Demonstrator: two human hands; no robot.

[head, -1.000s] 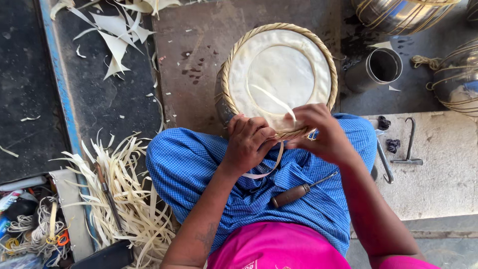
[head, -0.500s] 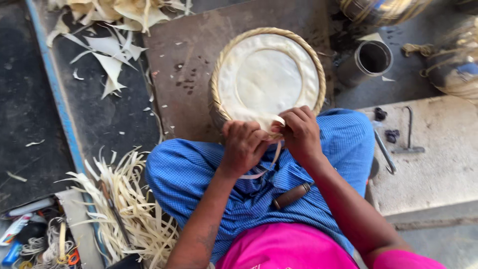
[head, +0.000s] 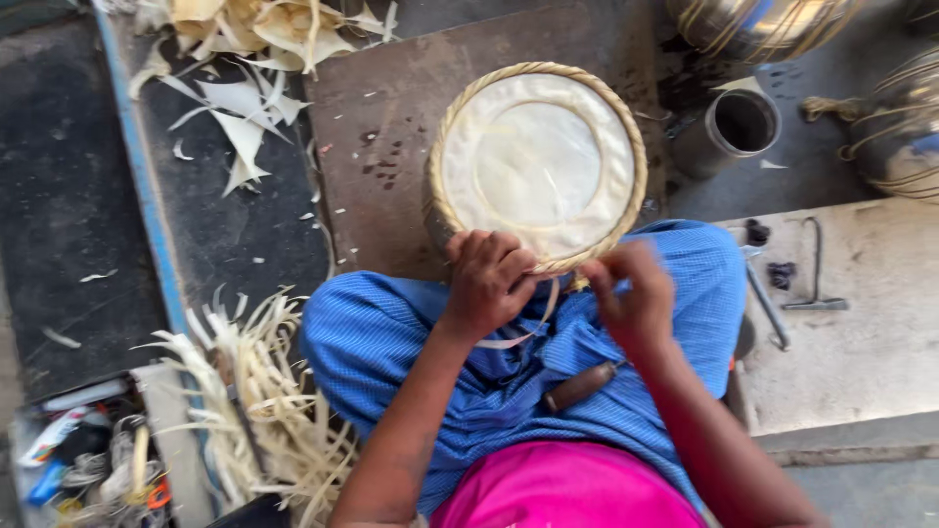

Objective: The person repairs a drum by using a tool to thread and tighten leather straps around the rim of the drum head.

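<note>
Basket [head: 538, 161], round, with a pale flat face and a woven cane rim, rests against the person's blue-clad knees and over a brown board [head: 391, 117]; it fills the centre of the view just above the hands. Its rim at 12, 3 and 9 o'clock is bare, with open board to 9 and 11 o'clock; only the 6 o'clock edge is covered, by both hands. Blue cloth [head: 411, 342] over the lap spreads below it, from 8 to 4 o'clock.

A heap of pale cane strips [head: 264, 391] lies at 8 o'clock, well apart from the basket, and torn pale scraps [head: 245, 108] lie at 10 o'clock. At 3 o'clock a concrete slab [head: 861, 332] carries a bent metal tool [head: 814, 274]. Shiny metal vessels bound with cane [head: 773, 24] stand at 1 o'clock, and a dark tin cup [head: 738, 127] sits near the basket's right edge, the nearest thing crowding that side.

The left hand [head: 489, 279] curls its fingers shut over the rim at 6 o'clock. The right hand [head: 636, 293], blurred, is just beside it with fingers pinched together on a thin cane strip [head: 528, 328] that loops down across the lap. A wooden-handled tool [head: 579, 386] lies on the cloth at 5 o'clock, touched by neither hand.
</note>
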